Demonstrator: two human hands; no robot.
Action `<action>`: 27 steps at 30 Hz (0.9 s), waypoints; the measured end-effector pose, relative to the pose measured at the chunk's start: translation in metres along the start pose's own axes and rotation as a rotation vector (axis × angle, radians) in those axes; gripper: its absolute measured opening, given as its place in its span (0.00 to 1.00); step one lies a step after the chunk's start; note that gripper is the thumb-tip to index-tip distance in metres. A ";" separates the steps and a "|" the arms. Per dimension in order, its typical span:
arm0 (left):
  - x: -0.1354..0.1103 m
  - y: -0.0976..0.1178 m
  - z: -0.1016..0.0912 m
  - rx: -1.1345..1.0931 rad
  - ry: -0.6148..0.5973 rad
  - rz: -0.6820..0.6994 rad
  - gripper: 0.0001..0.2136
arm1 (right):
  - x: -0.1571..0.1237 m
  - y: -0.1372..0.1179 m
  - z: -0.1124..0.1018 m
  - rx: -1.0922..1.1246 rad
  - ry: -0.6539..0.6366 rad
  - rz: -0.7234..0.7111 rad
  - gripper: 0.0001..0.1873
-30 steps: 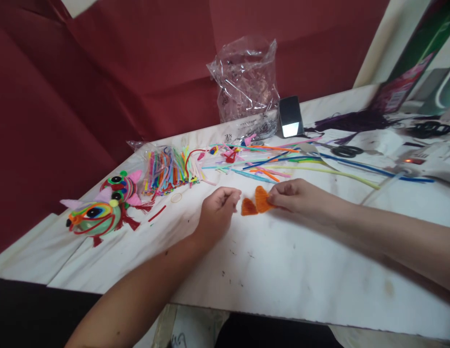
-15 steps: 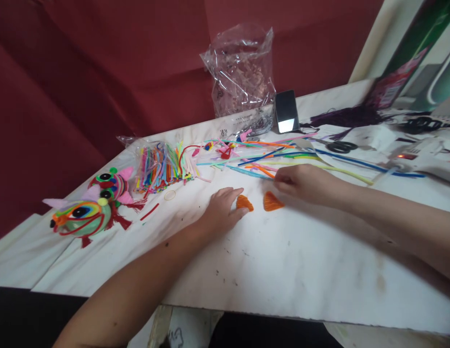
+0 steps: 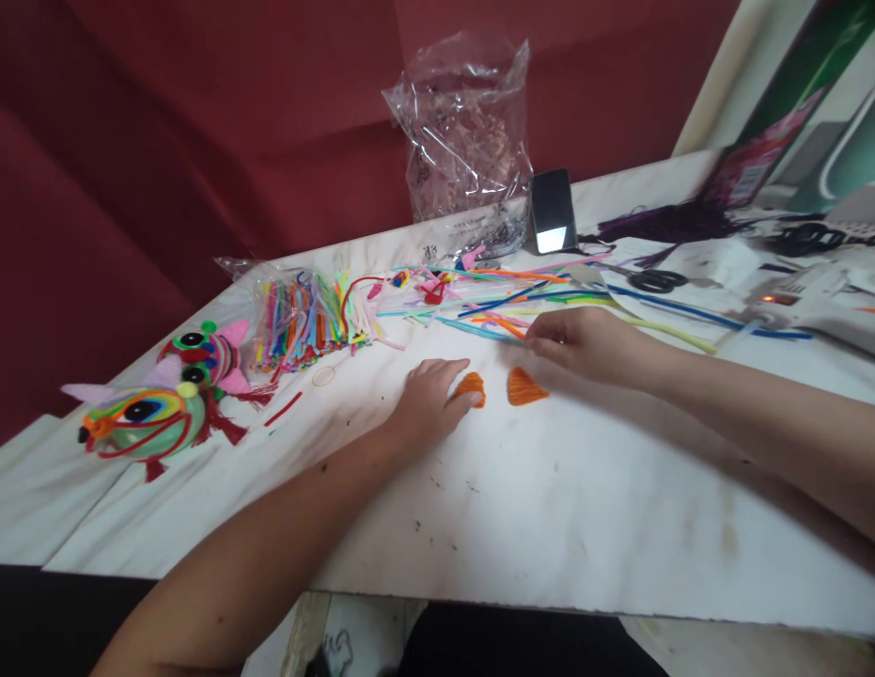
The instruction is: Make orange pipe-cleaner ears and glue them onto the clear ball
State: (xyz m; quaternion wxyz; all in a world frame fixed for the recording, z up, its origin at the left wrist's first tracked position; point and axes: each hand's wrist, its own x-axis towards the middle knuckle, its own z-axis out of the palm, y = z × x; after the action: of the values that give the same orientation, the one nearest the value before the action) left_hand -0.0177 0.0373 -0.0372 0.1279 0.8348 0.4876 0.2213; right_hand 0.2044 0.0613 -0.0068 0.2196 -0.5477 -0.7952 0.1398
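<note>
Two small orange fan-shaped pieces of coiled pipe cleaner lie side by side on the white table [image 3: 550,508]. My left hand [image 3: 429,404] lies flat with its fingers stretched out, fingertips resting on the left orange piece [image 3: 472,385]. The right orange piece [image 3: 524,387] lies free on the table. My right hand [image 3: 585,340] is just behind it, fingers pinched together at the edge of the loose coloured pipe cleaners [image 3: 507,303]. What the pinch holds is too small to make out.
A bag of short coloured pipe cleaners [image 3: 303,320] and two colourful fish figures [image 3: 162,395] lie at the left. A crumpled clear plastic bag [image 3: 461,132] and a phone [image 3: 552,211] stand at the back. Scissors [image 3: 655,279] and a glue gun [image 3: 818,301] lie at the right.
My right hand let go of the right orange piece and moved back to the pipe cleaners. My left hand opened from a loose fist and came down onto the left piece.
</note>
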 end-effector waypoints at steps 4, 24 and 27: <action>0.001 0.003 0.002 0.008 -0.047 -0.004 0.21 | 0.002 0.000 -0.006 -0.025 -0.076 -0.023 0.11; 0.018 0.016 0.003 -0.037 -0.075 -0.160 0.07 | 0.007 0.023 0.001 -0.034 -0.357 -0.500 0.08; 0.016 0.025 0.002 -0.094 -0.047 -0.253 0.04 | 0.004 0.022 -0.004 0.031 -0.406 -0.413 0.04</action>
State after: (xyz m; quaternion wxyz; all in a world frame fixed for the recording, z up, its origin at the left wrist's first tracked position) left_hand 0.0090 0.0393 -0.0244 0.2050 0.7646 0.5751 0.2064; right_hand 0.2228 0.0731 -0.0126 0.0883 -0.3317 -0.9153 0.2109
